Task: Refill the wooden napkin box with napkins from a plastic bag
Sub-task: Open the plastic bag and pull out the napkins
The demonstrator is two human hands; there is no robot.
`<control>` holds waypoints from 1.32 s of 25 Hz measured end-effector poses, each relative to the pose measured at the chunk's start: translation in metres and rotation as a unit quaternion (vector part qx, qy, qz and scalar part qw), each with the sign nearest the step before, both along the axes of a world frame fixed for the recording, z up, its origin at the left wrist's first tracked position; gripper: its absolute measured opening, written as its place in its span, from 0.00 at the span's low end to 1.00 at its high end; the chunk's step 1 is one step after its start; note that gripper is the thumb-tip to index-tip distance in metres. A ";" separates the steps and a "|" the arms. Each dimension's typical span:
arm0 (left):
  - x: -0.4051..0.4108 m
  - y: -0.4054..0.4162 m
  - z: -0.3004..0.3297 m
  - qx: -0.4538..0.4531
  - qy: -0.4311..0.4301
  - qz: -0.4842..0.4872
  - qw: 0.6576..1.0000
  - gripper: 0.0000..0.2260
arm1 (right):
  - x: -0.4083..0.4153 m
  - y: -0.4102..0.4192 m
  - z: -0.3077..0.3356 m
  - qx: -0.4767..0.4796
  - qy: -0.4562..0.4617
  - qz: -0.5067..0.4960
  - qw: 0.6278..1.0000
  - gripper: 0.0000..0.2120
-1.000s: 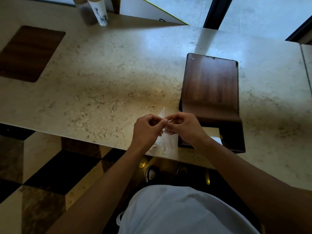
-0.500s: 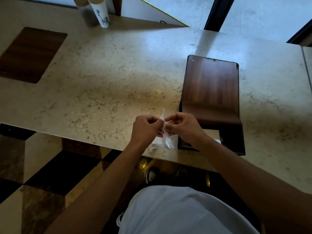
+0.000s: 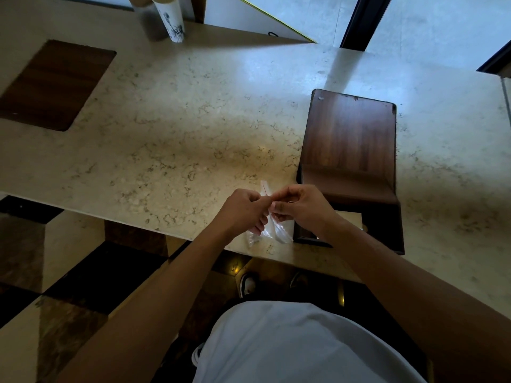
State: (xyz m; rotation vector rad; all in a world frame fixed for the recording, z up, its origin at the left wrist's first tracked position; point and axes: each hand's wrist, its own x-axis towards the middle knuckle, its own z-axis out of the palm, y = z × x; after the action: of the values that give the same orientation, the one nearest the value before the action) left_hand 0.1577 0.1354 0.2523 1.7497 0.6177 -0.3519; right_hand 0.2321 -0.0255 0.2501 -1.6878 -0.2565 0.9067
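Note:
A small clear plastic bag (image 3: pixel 278 232) with a red seal line hangs between my hands above the near edge of the marble table (image 3: pixel 193 128). My left hand (image 3: pixel 244 210) and my right hand (image 3: pixel 300 207) pinch its top from either side, fingertips almost touching. The dark wooden napkin box (image 3: pixel 349 145) stands just right of my hands, its lid folded back and flat on the table. Inside the open box a pale napkin surface shows (image 3: pixel 351 221), partly hidden by my right wrist.
A dark wooden inlay (image 3: pixel 55 84) sits at the table's far left. A white paper cup (image 3: pixel 171 19) stands at the far edge, with another cup beside it. The table's near edge runs right under my hands; the tiled floor and my shoes lie below.
My hands have stayed in place and kept working the top of the bag; the bag hangs a little lower and more crumpled. The box has not moved.

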 end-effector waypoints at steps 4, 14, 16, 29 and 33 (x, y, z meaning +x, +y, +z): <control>0.002 -0.002 0.001 0.077 -0.022 -0.027 0.996 0.17 | -0.003 0.005 0.003 -0.025 -0.017 0.008 1.000 0.04; 0.001 0.009 -0.003 0.289 -0.058 -0.054 0.954 0.17 | 0.007 0.002 0.001 -0.197 -0.291 -0.042 0.935 0.10; 0.002 0.020 -0.002 0.317 -0.046 -0.070 0.945 0.17 | 0.013 -0.005 0.002 -0.221 -0.314 -0.029 0.923 0.09; 0.016 0.033 0.007 0.451 -0.060 -0.193 0.869 0.11 | 0.039 -0.017 0.011 -0.223 -0.432 0.109 0.867 0.01; 0.008 0.022 -0.005 0.366 -0.055 -0.067 0.927 0.18 | 0.035 -0.013 0.009 -0.197 -0.377 0.039 0.904 0.01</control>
State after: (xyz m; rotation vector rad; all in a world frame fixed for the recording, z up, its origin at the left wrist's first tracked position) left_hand 0.1661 0.1574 0.2478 2.5181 0.5876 -0.1103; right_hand 0.2668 -0.0388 0.2593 -2.3772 -0.6983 0.3198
